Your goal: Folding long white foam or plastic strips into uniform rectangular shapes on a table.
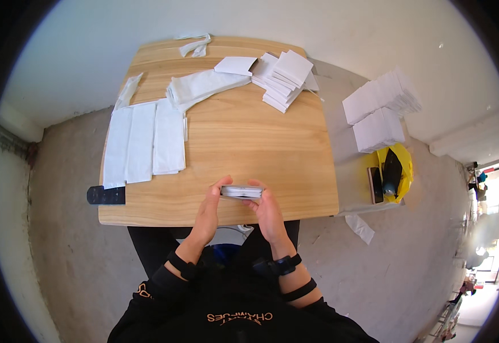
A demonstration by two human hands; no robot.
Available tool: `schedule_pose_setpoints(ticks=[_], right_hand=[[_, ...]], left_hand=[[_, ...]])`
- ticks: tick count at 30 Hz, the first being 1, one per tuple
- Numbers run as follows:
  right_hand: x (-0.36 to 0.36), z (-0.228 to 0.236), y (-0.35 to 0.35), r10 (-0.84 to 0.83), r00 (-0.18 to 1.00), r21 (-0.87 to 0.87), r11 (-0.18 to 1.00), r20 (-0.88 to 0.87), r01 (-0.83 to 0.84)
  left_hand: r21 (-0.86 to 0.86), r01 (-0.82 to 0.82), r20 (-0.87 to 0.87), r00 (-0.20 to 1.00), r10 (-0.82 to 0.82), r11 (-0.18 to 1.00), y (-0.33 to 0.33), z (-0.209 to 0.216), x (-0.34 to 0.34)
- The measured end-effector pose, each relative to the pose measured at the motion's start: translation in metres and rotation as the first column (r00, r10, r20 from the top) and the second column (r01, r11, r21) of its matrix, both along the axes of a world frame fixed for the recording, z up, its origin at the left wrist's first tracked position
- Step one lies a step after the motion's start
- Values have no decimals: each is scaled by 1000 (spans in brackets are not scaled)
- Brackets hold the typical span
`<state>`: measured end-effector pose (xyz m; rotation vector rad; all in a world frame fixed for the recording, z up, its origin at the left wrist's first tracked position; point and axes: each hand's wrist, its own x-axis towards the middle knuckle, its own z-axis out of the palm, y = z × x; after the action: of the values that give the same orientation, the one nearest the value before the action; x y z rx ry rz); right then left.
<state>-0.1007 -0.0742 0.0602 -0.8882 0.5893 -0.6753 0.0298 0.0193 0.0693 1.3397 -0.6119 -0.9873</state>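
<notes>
Pale wooden table [255,146] in front of you; white walls [98,51] beyond it and to your left; grey floor [69,211] below; bright windows [496,186] far right.

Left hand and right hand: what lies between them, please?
In the head view, a stack of thin white pieces, held between the left hand and the right hand.

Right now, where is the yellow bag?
On the head view's right side, the yellow bag sits just right of the dark phone, beyond the wooden table's right edge.
</notes>
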Motion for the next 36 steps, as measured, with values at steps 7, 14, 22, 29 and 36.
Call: schedule_pose_setpoints(ticks=[7,14,22,29,36], right_hand=[[3,-10,-1,-10,989,-121,993,-150,-8],[8,-5,-4,-41,993,-118,993,-110,28],[4,-2,-6,-37,998,-70,997,-60,32],[0,-6,-6,32,995,7,999,91,-33],[-8,-8,-8,82,993,-32,996,82,-80]], left_hand=[[-23,-26,130,991,29,999,-3,1,-6],[-130,-48,63,996,57,990,-13,-1,1],[-194,0,-188,981,-37,981,-10,5,3],[-171,38,-73,996,-51,985,-7,5,0],[-174,182,254,958,-134,968,-1,9,10]])
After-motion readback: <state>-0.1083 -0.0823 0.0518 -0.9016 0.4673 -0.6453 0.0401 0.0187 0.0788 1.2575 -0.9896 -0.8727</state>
